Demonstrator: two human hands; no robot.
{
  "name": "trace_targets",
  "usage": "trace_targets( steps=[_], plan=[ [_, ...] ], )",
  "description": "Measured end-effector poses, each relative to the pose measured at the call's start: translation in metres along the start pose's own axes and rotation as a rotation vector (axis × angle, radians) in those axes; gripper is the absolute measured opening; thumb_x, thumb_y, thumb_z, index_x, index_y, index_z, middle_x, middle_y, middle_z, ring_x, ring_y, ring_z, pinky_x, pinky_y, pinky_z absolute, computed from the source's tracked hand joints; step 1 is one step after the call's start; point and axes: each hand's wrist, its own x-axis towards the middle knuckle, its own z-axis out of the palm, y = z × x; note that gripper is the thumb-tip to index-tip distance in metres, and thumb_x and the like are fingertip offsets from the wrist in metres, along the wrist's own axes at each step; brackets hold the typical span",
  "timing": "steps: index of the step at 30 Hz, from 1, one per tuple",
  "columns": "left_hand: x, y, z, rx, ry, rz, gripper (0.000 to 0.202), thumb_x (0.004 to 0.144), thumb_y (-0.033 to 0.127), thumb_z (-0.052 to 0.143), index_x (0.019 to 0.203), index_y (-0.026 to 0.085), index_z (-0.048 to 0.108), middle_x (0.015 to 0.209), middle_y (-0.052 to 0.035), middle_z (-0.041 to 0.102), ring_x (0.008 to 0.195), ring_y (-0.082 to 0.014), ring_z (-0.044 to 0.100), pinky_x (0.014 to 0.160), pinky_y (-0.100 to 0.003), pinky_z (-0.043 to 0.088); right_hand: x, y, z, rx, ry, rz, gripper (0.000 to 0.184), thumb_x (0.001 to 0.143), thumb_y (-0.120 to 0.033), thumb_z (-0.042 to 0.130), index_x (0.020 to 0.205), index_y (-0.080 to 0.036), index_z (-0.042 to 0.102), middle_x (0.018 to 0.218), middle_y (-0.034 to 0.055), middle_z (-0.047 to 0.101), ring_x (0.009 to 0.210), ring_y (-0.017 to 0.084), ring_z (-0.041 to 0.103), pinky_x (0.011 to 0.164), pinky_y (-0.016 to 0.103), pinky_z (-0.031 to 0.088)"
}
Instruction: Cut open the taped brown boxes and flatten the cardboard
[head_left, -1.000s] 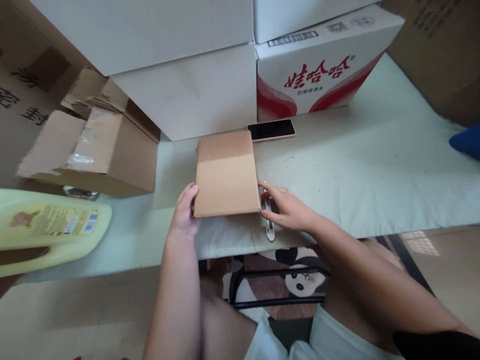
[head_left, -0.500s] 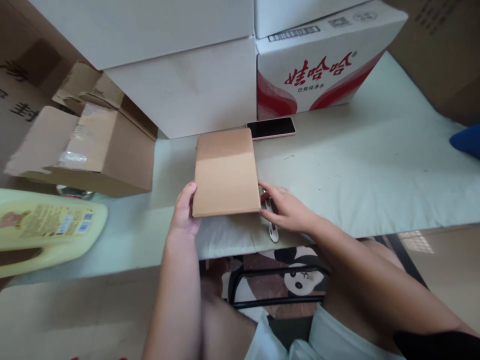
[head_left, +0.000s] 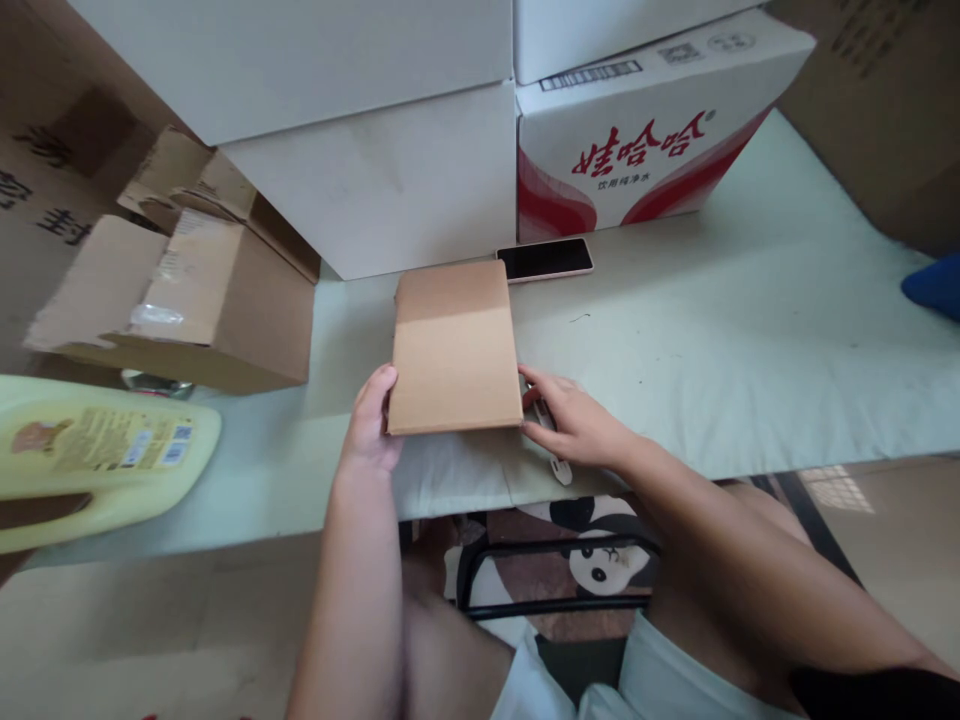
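Note:
A small closed brown cardboard box (head_left: pixel 456 350) is between my hands over the front of the cloth-covered table. My left hand (head_left: pixel 373 415) is closed on its near left corner, thumb along the side and fingers out of sight below. Against the near right corner rests my right hand (head_left: pixel 566 415), gripping the box's edge with thumb and fingertips. A white box cutter (head_left: pixel 559 470) passes beneath the right palm, mostly covered; whether it lies on the cloth or is held, I cannot tell.
Behind the box lies a phone (head_left: pixel 545 260). White cartons (head_left: pixel 390 190) and a red-and-white carton (head_left: pixel 637 160) form a wall at the back. To the left are an opened cardboard box (head_left: pixel 255 310) and a yellow jug (head_left: pixel 150 460). Something blue (head_left: pixel 934 288) shows far right.
The cutter's lower end has swung slightly to the right under my right hand. Both hands keep their places on the box, and the view has shifted a little.

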Motion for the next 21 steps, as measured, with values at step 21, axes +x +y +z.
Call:
trace_targets(
  steps=[21],
  plan=[
    [-0.0001, -0.0002, 0.0008, -0.010, 0.000, 0.006, 0.041, 0.056, 0.049, 0.084, 0.075, 0.017, 0.070, 0.076, -0.0033, 0.072, 0.068, -0.0172, 0.064, 0.061, -0.027, 0.046, 0.0000, 0.0005, 0.0005, -0.011, 0.003, 0.005, 0.070, 0.088, -0.031, 0.053, 0.153, -0.016, 0.032, 0.113, 0.0142, 0.073, 0.112, 0.033, 0.065, 0.102, 0.056, 0.045]
  ],
)
